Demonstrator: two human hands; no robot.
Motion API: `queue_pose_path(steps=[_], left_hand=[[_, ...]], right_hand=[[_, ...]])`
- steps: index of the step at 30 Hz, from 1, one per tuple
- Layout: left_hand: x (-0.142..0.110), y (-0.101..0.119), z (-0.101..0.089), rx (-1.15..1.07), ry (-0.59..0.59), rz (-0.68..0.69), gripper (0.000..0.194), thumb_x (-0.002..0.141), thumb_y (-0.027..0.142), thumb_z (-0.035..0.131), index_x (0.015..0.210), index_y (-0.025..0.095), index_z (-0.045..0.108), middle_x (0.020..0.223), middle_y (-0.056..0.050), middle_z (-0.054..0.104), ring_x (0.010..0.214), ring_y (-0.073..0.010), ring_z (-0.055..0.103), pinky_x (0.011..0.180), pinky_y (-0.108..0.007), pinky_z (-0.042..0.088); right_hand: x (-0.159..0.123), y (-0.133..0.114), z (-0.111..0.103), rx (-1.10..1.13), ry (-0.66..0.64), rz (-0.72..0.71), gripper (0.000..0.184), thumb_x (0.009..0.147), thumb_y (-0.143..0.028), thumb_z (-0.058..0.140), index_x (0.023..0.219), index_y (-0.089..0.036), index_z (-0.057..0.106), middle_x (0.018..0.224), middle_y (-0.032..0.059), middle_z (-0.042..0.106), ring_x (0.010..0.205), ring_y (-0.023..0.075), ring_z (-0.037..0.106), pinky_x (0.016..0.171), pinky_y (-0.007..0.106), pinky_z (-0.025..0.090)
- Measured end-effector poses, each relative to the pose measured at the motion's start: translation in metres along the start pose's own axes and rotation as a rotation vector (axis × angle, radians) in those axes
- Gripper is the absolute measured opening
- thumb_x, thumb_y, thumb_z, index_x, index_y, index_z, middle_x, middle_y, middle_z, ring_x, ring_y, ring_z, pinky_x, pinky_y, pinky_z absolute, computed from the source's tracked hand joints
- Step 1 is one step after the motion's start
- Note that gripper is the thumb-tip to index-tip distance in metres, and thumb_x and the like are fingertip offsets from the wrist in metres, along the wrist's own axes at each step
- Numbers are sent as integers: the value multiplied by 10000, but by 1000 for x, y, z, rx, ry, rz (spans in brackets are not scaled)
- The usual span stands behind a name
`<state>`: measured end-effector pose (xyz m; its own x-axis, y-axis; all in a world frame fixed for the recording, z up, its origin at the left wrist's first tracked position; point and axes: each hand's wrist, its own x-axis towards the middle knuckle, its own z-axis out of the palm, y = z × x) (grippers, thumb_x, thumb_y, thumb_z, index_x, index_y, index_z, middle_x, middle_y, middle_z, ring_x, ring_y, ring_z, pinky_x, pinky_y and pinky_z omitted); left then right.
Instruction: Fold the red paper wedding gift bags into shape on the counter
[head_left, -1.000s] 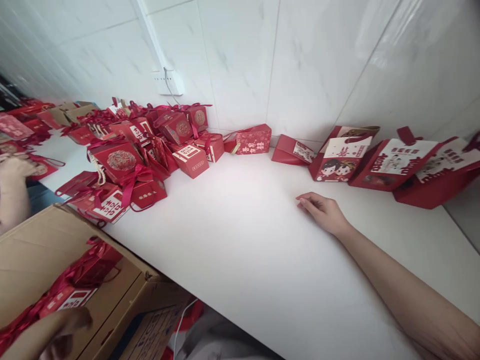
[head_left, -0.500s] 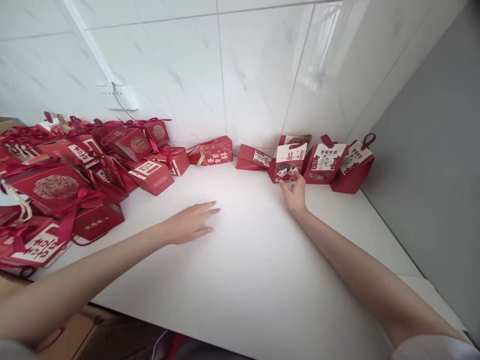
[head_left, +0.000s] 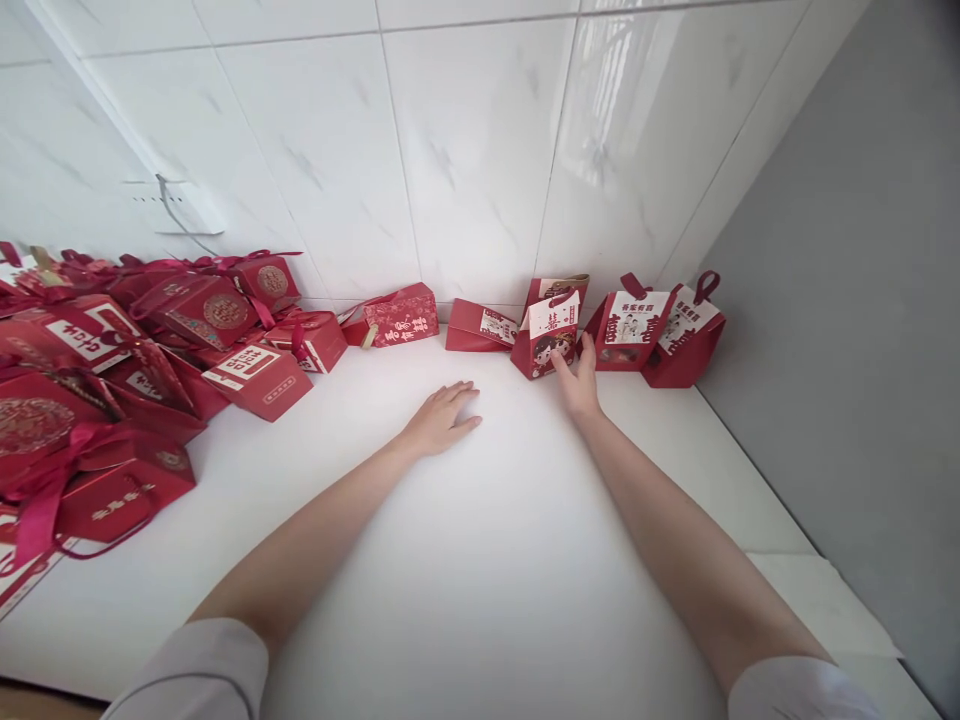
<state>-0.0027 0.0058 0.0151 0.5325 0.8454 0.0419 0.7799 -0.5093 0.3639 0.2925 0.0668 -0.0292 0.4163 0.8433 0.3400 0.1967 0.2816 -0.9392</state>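
Observation:
My right hand [head_left: 579, 382] is at a small red gift box [head_left: 544, 350] with a white top flap and a cartoon couple on its front. The thumb rests on the box's front, and the fingers lie along its right side. My left hand [head_left: 441, 418] is over the white table [head_left: 480, 560], palm down with fingers stretched out, holding nothing. Behind the cartoon box leans another red box [head_left: 553, 288] with a gold-brown edge. Just right of my right hand stands a red box with a small window [head_left: 626, 330]. To the left, a red box [head_left: 469, 326] lies on its side.
A heap of red gift boxes [head_left: 124, 400] with ribbons covers the left side. A patterned red box [head_left: 405, 315] lies by the tiled wall [head_left: 480, 150]. At the far right stands a looped box [head_left: 686, 340] beside a grey panel [head_left: 840, 330]. A socket [head_left: 172, 205] is on the wall.
The view has swung right. My left hand has moved forward and right, nearer the boxes. My right hand's fingers have shifted from the cartoon box's front to its right side.

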Motion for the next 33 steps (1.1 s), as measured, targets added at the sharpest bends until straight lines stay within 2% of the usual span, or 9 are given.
queue_pose_path(steps=[6, 12, 15, 17, 19, 22, 25, 30, 33], left_hand=[[-6, -5, -1, -116, 75, -22, 744, 1019, 577, 468, 1622, 156, 355, 1697, -182, 395, 1580, -347, 383, 1317, -543, 293], [-4, -11, 4, -225, 174, -21, 828, 1013, 603, 484, 1664, 175, 206, 1727, -210, 286, 1602, -352, 339, 1308, -556, 300], [-6, -8, 3, -229, 159, -17, 873, 991, 631, 518, 1667, 184, 192, 1742, -215, 239, 1601, -377, 332, 1269, -572, 362], [-7, -6, 1, -235, 141, -6, 892, 977, 638, 543, 1670, 201, 191, 1747, -211, 225, 1588, -390, 352, 1241, -567, 404], [-8, -7, 1, -261, 146, 15, 894, 977, 628, 550, 1675, 211, 177, 1742, -214, 230, 1578, -388, 370, 1253, -570, 386], [-6, -8, 4, -376, 213, 42, 953, 973, 635, 555, 1684, 186, 107, 1736, -243, 205, 1593, -382, 343, 1307, -591, 279], [-5, -3, 8, -620, 303, 20, 1039, 925, 712, 586, 1681, 199, 90, 1759, -242, 141, 1613, -399, 295, 1309, -608, 259], [-10, 16, 11, -1012, 196, -36, 750, 957, 745, 505, 1473, 201, 471, 1539, -165, 594, 1420, -353, 578, 1200, -515, 456], [-12, 16, 9, -1061, 188, -64, 698, 936, 738, 561, 1383, 203, 531, 1380, -131, 715, 1271, -333, 683, 1110, -491, 522]], right_hand=[[1, -6, -6, 41, -9, 51, 961, 889, -780, 506, 1582, -144, 308, 1422, 225, 615, 1383, 330, 586, 1231, 569, 385], [-35, -40, 1, 55, -220, -129, 1002, 837, -843, 578, 1612, -274, 296, 1721, 174, 320, 1605, 325, 336, 1307, 555, 264], [-60, -62, 15, 29, -267, -232, 1095, 809, -806, 670, 1652, -283, 207, 1761, 160, 227, 1618, 335, 310, 1313, 546, 259], [-72, -70, 25, 33, -226, -188, 1126, 773, -710, 778, 1645, -277, 212, 1758, 165, 237, 1595, 343, 350, 1299, 535, 302], [-79, -73, 32, 61, -194, -39, 1052, 758, -619, 816, 1591, -234, 301, 1681, 192, 389, 1527, 350, 446, 1272, 542, 353], [-84, -70, 32, 129, -176, 183, 763, 759, -587, 798, 1356, -214, 504, 1435, 174, 650, 1348, 349, 608, 1208, 556, 437], [-93, -69, 25, 201, -210, 218, 559, 842, -649, 692, 1191, -236, 550, 1316, 118, 726, 1239, 303, 682, 1114, 496, 539], [-112, -74, 16, 325, -412, 303, 541, 918, -737, 605, 1172, -260, 632, 1225, 55, 777, 1135, 291, 741, 1045, 469, 592], [-112, -74, 16, 368, -496, 291, 550, 919, -727, 630, 1232, -275, 627, 1322, 43, 751, 1171, 286, 732, 1078, 467, 574]])
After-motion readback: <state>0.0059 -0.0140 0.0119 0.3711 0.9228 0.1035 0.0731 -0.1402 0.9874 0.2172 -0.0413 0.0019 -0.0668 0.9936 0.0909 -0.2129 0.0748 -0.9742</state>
